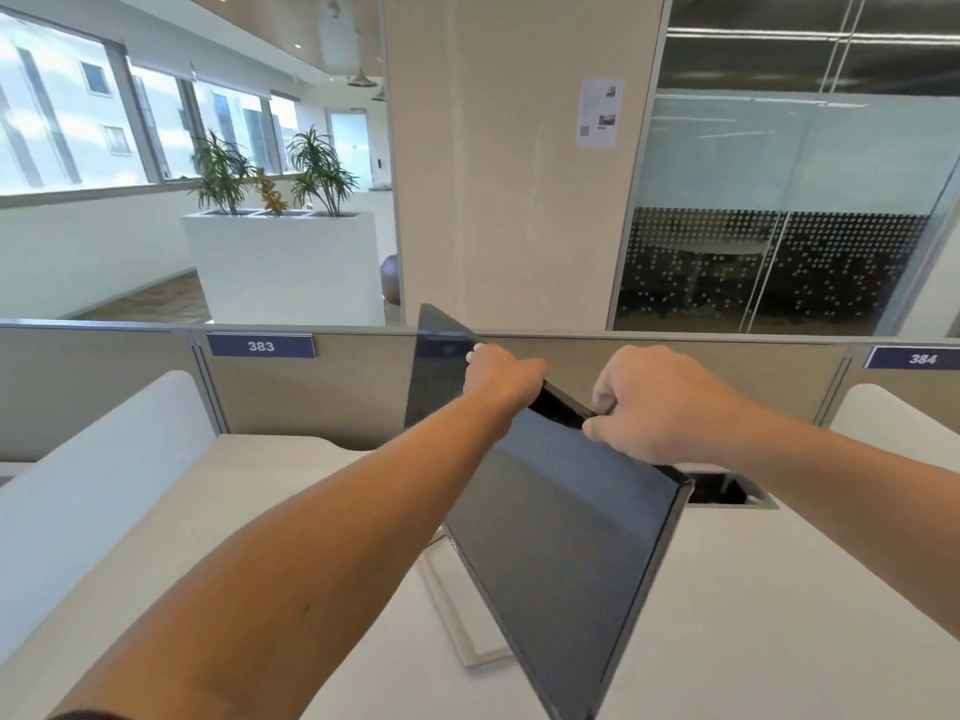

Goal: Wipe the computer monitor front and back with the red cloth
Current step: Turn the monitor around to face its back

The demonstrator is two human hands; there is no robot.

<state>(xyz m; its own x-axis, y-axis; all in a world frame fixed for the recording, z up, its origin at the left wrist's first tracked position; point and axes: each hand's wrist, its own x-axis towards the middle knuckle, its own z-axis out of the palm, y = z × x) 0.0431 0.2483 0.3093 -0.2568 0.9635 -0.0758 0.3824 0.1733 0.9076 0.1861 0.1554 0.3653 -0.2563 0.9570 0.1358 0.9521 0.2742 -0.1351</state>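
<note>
Both grips close on the upper edge of the monitor (561,543). The left grip (501,379) curls over that edge toward the monitor's far corner, its fingers wrapped behind the panel and out of sight. The right grip (657,405) pinches the same edge nearer the middle, with the thumb on the screen side and the fingers folded over the back. The monitor stands on the white counter (291,517), turned at an angle so its dark screen faces the person's left. Its pale stand (470,641) shows under the lower edge, and its far corner rises above the partition (337,397) behind it. A cable opening (727,488) is cut into the counter just behind the monitor's back. The red cloth is not in view, and I cannot tell whether either grip holds it behind the panel. The panel looks thin, stiff and fairly light, but top-heavy on so slim a stand, so it would probably tip or swivel under a sideways push. The glossy screen would likely smudge and may flex if pressed, so the frame edges and the stand seem the safer places to hold. One grip could steady the top edge while the other wipes with light pressure.
</note>
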